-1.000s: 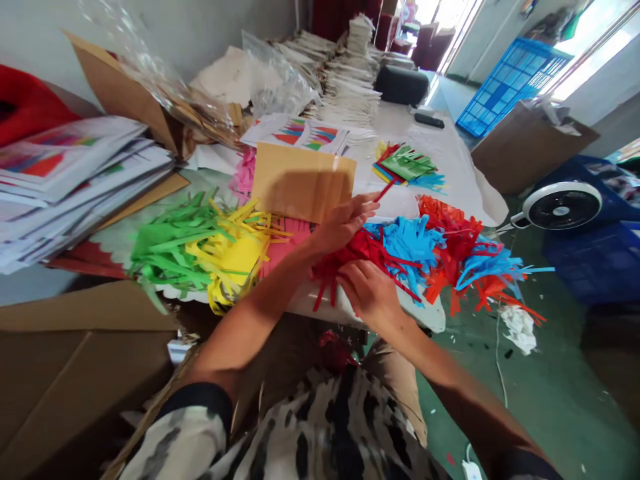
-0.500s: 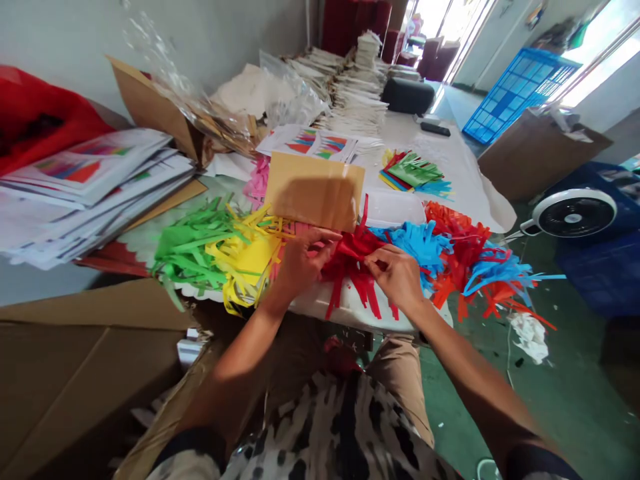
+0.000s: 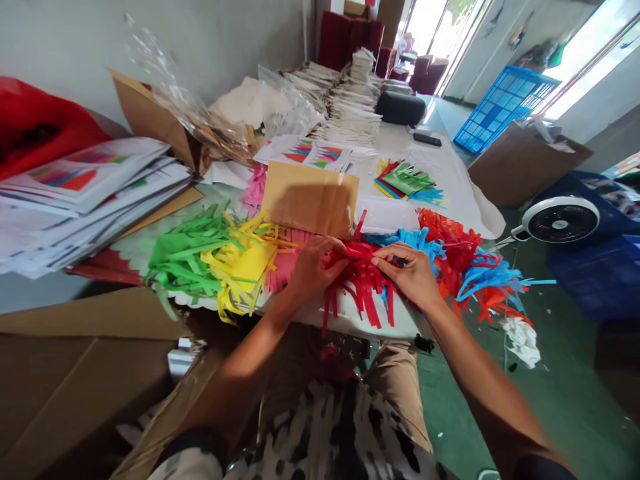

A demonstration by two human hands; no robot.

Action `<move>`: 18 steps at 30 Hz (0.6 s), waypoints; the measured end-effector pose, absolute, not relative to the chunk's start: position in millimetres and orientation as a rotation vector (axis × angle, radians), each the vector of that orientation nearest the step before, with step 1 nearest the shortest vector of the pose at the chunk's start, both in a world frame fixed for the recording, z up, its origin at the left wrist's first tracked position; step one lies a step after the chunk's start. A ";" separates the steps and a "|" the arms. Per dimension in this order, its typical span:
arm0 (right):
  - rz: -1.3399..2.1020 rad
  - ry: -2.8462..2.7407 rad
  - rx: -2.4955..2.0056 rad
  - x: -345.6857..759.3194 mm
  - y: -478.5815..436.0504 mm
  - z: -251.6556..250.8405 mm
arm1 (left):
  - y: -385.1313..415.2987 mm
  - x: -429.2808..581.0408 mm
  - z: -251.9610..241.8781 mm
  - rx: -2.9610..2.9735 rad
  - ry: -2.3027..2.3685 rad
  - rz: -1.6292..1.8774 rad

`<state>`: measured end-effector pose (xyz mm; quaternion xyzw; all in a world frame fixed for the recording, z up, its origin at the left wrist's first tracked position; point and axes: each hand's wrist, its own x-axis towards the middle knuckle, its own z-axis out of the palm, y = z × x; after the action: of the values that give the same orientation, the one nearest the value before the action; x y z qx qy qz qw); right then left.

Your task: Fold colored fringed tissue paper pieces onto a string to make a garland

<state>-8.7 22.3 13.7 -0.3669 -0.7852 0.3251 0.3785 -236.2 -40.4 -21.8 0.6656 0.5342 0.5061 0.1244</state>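
Between my hands is red fringed tissue paper (image 3: 367, 290), its cut strips hanging over the table's front edge. My left hand (image 3: 320, 267) pinches its left part, thumb and fingers together. From the right, my right hand (image 3: 407, 270) grips the same paper between thumb and fingertips. Left of my hands lie pink fringed paper (image 3: 286, 263), yellow fringed paper (image 3: 245, 267) and green fringed paper (image 3: 187, 250). To the right are blue fringed paper (image 3: 427, 247) and orange-red fringed paper (image 3: 447, 240). A brown cardboard piece (image 3: 310, 200) stands just behind my hands.
Printed sheets (image 3: 90, 193) are piled at the left. Behind lie a colourful fringe bundle (image 3: 407, 179), a white plastic tray (image 3: 387, 217) and tall paper stacks (image 3: 355, 100). A fan (image 3: 560, 223) and blue crate (image 3: 505, 110) stand at right; a large cardboard box (image 3: 75, 373) is lower left.
The red paper has been drawn into a narrower band between my hands, its strips spreading below. My hands stay close together, and the camera view has shifted slightly.
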 end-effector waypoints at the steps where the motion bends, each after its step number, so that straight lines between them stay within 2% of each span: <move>1: 0.841 -1.981 -0.935 -9.5 23.2 12.1 | -38.9 -236.2 -23.2 1.966 1.552 1.461; 4: 0.873 -1.923 -0.900 -13.1 25.4 10.9 | -34.5 -238.5 -28.7 2.035 1.496 1.360; 11: 0.866 -1.779 -0.844 -15.2 31.9 28.7 | -37.3 -241.1 -31.4 2.214 1.631 0.779; 18: 0.777 -1.465 -0.749 12.8 50.0 76.7 | -40.7 -233.8 -16.4 2.287 1.819 0.636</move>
<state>12.8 50.0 76.7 -0.3248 -0.6356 0.3371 0.6139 -233.8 -40.7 -16.4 0.7625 0.6065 0.2120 0.0757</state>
